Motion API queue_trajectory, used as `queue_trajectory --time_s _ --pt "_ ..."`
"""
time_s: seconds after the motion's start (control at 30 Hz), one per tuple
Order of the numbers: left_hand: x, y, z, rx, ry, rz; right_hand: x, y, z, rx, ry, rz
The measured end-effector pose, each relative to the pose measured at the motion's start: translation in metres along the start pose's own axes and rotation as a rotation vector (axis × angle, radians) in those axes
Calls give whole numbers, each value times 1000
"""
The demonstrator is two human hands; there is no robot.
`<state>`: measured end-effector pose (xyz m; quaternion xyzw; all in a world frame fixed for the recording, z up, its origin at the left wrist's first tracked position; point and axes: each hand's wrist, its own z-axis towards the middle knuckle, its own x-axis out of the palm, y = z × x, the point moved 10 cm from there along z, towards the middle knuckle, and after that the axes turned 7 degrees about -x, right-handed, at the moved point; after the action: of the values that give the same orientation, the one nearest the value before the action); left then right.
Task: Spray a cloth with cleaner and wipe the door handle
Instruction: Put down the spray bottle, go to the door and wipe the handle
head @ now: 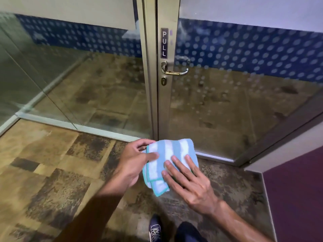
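Observation:
A folded cloth (170,151) with light blue and white stripes and a teal border is held in mid-air in front of me. My left hand (133,162) grips its left edge, thumb on top. My right hand (188,180) lies flat over its right side with the fingers spread. The metal lever door handle (176,72) sits on the door frame well above both hands, with a keyhole just below it. No spray bottle is in view.
A glass door (236,102) with a blue dotted band and a "PULL" sign (164,43) stands ahead, with a fixed glass panel (78,84) to its left. A purple wall (297,198) is at the right. Patterned carpet and my shoe (154,227) are below.

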<state>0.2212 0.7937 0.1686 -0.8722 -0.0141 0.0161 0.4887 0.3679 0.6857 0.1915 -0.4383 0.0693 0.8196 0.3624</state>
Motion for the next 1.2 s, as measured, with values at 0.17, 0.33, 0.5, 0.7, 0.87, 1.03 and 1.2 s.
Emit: queue_trajectory --time_s 0.17,0.33,0.5,0.7,0.87,1.03,1.2 --pt "8 -66 -4 676 -105 550 28 -24 24 91 21 2" --pt "26 -83 -1 1120 -184 806 49 -49 42 146 -7 -2" --pt "48 -83 36 1316 -124 1183 72 -87 54 188 -33 49" --pt "60 -108 89 1317 46 1461 94 -157 60 294 -64 110" --pt "57 -142 130 1254 -89 1476 107 -208 71 396 -95 104" --pt "66 -174 163 1232 -221 1402 116 -257 77 579 -196 211" --pt "70 -210 186 1257 -345 1243 106 -286 100 628 -284 199"
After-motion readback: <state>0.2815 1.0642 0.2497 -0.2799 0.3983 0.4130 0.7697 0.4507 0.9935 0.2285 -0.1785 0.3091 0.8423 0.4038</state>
